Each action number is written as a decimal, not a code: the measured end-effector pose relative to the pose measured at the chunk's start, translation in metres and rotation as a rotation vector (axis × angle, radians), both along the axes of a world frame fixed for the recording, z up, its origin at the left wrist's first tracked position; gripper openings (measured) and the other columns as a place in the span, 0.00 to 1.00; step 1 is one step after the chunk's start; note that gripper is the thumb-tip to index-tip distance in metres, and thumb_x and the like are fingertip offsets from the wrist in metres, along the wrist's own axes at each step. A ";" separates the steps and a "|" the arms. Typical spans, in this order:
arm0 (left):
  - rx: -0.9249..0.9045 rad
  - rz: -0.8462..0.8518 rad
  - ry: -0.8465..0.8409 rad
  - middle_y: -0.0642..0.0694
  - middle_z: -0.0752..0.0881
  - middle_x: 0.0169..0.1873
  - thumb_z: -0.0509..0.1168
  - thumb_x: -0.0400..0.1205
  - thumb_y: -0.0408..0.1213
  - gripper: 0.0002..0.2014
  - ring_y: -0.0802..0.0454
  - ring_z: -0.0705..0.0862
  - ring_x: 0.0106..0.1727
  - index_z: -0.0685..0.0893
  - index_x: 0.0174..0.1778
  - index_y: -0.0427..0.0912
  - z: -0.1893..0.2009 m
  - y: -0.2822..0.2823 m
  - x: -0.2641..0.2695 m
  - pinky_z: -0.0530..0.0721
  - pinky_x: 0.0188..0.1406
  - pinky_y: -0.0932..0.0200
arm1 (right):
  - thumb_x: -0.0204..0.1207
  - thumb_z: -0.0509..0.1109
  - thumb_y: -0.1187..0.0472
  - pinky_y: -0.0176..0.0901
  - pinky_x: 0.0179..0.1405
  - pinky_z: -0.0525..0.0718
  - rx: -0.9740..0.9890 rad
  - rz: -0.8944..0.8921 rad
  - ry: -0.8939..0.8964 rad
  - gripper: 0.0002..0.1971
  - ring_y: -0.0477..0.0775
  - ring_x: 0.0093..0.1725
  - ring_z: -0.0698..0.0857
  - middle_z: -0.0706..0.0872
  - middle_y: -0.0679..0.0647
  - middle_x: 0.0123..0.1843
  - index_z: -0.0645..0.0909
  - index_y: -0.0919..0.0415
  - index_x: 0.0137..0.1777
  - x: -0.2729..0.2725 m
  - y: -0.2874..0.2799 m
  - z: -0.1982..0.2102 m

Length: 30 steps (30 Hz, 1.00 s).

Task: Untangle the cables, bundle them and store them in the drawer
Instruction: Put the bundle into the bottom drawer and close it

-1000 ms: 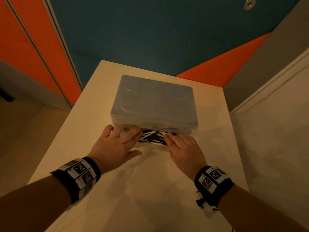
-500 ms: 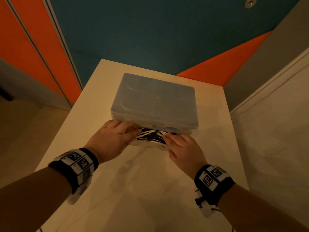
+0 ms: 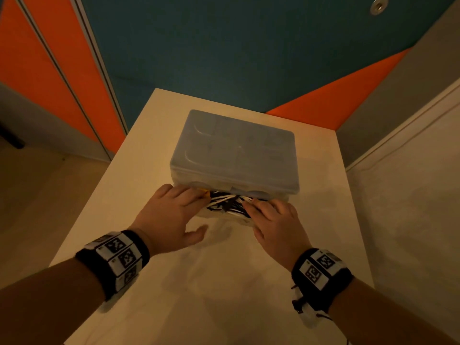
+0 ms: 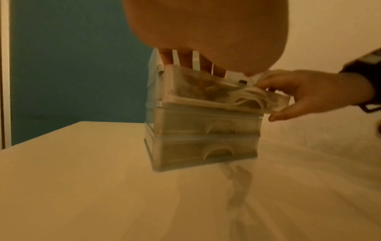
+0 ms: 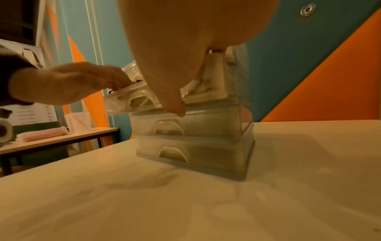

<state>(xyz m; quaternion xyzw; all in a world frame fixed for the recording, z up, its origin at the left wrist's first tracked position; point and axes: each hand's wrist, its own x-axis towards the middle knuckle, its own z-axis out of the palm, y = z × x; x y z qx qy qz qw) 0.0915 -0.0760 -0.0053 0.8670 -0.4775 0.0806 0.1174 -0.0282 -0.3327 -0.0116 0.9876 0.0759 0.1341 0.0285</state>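
Fingers (image 3: pixel 185 195) of my left hand (image 3: pixel 169 217) lie nearly straight over the left end of the open top drawer (image 4: pixel 208 91), pressing down on the cables (image 3: pixel 227 204); half a second ago they were curled more tightly there, and now the thumb swings out free over the counter (image 3: pixel 224 282). My right hand (image 3: pixel 276 225) sits much where it was, fingers laid flat on the cables at the drawer's right end, thumb tucked under the drawer's front lip as the left wrist view shows. Neither hand closes round anything that I can see.

Taking things by size: the counter runs pale and broad toward me, its left edge dropping to the floor and its right edge close against a white wall (image 3: pixel 410 195). The drawer unit (image 3: pixel 235 155) stands near the far middle, three drawers high, the two lower ones shut. I have room on the counter left, right and in front of the unit. The top drawer juts out only a little toward me, and the black and white cables are heaped inside it, between my two hands. A small orange bit (image 3: pixel 206 193) shows at my left fingertips; I cannot tell what it is.
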 end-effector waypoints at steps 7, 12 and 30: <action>0.109 -0.022 -0.153 0.43 0.84 0.67 0.82 0.67 0.39 0.37 0.39 0.90 0.46 0.78 0.73 0.49 -0.018 0.010 0.006 0.81 0.61 0.35 | 0.73 0.69 0.53 0.55 0.51 0.77 -0.053 0.079 -0.015 0.29 0.58 0.54 0.80 0.81 0.46 0.64 0.72 0.49 0.76 0.010 0.030 0.004; 0.054 -0.054 -0.176 0.43 0.86 0.65 0.79 0.69 0.36 0.35 0.40 0.91 0.41 0.78 0.74 0.51 -0.014 0.011 0.006 0.83 0.56 0.38 | 0.77 0.69 0.57 0.54 0.44 0.76 -0.012 0.065 -0.077 0.20 0.58 0.47 0.82 0.84 0.48 0.53 0.79 0.49 0.70 0.022 0.037 0.000; -0.024 -0.041 0.094 0.50 0.83 0.64 0.44 0.89 0.52 0.24 0.48 0.86 0.42 0.85 0.65 0.56 0.003 0.003 0.017 0.79 0.37 0.55 | 0.65 0.65 0.52 0.48 0.35 0.78 -0.012 0.005 0.062 0.25 0.56 0.40 0.79 0.78 0.50 0.43 0.83 0.48 0.64 0.035 0.045 0.007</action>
